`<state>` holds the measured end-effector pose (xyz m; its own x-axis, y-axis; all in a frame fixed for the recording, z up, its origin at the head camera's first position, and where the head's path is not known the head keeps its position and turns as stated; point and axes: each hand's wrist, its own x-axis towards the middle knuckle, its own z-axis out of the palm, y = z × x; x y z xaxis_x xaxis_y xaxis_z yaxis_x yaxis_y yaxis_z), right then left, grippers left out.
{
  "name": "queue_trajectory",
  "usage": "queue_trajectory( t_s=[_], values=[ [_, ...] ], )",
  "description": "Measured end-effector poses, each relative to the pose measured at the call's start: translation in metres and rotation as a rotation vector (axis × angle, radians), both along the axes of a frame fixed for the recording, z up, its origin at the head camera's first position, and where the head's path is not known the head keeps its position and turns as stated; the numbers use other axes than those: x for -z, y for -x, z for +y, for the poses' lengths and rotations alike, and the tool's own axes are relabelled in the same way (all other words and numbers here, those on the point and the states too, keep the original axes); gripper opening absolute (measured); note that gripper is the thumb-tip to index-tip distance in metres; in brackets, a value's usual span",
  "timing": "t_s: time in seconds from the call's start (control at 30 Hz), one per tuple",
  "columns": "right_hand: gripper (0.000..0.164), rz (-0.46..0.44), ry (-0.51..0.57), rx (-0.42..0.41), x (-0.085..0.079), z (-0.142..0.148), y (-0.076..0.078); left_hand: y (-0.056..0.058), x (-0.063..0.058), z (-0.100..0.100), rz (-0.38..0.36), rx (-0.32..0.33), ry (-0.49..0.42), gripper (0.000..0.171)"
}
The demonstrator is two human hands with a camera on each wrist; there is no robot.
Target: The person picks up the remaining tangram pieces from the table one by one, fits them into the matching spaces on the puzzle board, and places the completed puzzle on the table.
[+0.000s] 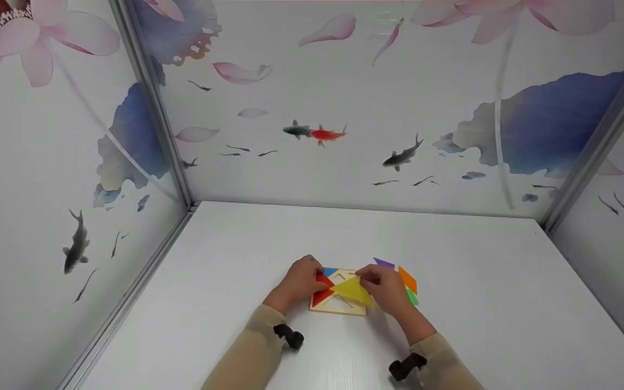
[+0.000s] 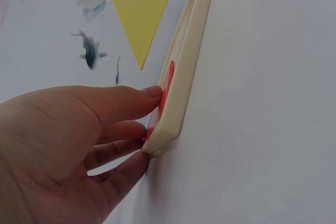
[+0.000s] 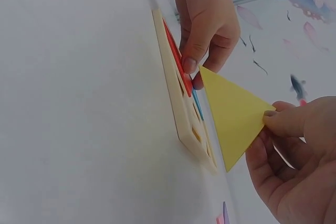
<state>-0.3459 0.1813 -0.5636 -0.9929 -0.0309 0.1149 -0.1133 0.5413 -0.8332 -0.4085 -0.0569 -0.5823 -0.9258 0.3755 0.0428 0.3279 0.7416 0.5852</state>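
Note:
A square wooden tangram tray (image 1: pixel 339 311) lies on the table, with a red triangle (image 1: pixel 320 296) and a blue piece (image 1: pixel 330 271) in it. My left hand (image 1: pixel 299 280) grips the tray's left side; in the left wrist view the thumb rests by the red triangle (image 2: pixel 167 85) and the other fingers meet the tray's outer edge. My right hand (image 1: pixel 385 287) pinches a yellow triangle (image 1: pixel 353 291) near one corner. The right wrist view has this yellow triangle (image 3: pixel 233 116) tilted above the tray (image 3: pixel 169 77), one tip close to the left thumb. Several tray recesses show bare wood.
Right of the tray, partly behind my right hand, lie a purple piece (image 1: pixel 384 263), an orange piece (image 1: pixel 408 280) and a green piece (image 1: pixel 412 296). The white table (image 1: pixel 225 254) is bordered by printed panels at the back and both sides.

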Motion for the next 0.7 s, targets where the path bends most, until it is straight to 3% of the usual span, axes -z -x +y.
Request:
queue_trajectory(
  t_s=[0.57, 0.7],
  values=[
    [0.018, 0.028, 0.0, -0.03, 0.0023, -0.0079, -0.0027, 0.0006, 0.0, -0.0014, -0.017, -0.003, -0.002, 0.041],
    [0.018, 0.042, -0.016, -0.035, 0.0039, -0.0087, -0.0024, 0.0017, 0.0005, -0.0014, 0.007, 0.013, -0.002, 0.039]
  ],
)
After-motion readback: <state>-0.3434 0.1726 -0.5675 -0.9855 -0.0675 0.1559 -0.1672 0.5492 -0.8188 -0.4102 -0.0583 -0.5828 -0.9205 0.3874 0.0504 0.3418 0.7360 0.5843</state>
